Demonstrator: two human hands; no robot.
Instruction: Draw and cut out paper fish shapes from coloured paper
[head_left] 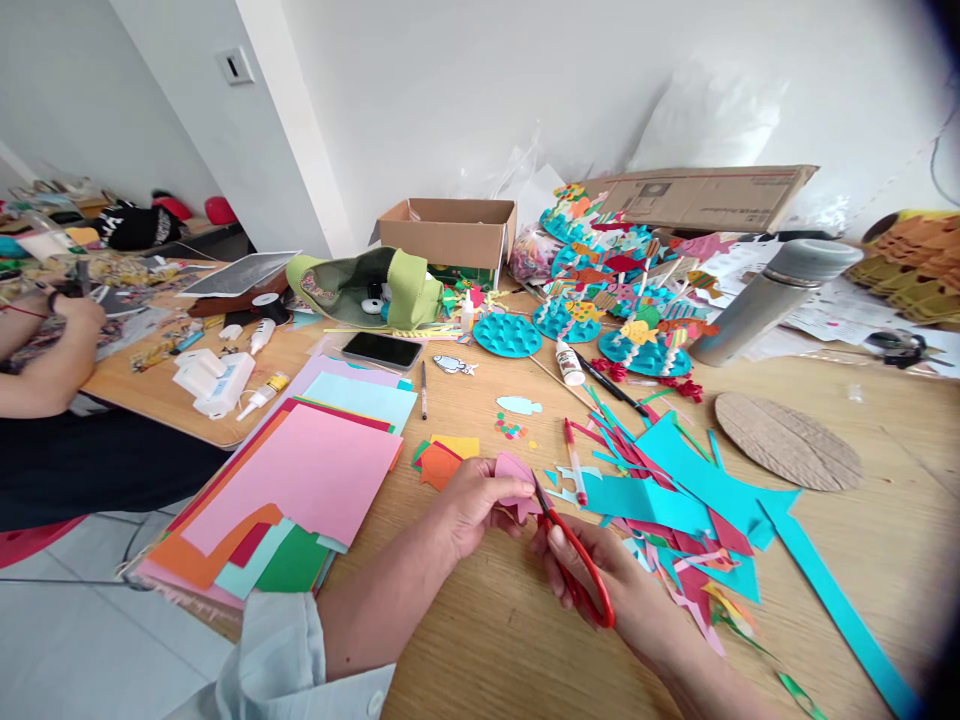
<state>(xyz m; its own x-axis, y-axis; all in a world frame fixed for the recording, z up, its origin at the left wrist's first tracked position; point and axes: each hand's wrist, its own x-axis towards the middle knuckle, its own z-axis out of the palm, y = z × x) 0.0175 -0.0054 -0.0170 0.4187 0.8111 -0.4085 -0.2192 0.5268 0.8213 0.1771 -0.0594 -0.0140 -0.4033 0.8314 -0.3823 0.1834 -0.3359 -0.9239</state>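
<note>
My left hand pinches a small pink paper cut-out above the wooden table. My right hand grips red-handled scissors, whose blades meet the pink piece at its right edge. A stack of coloured paper sheets, pink on top, lies to the left of my hands. To their right is a heap of turquoise and red paper scraps. A red-and-white pen rests just beyond the scissors.
Another person's arm works at the far left. A phone, glue bottles, turquoise fish decorations, a cardboard box, a grey flask and a round cardboard disc are spread across the table.
</note>
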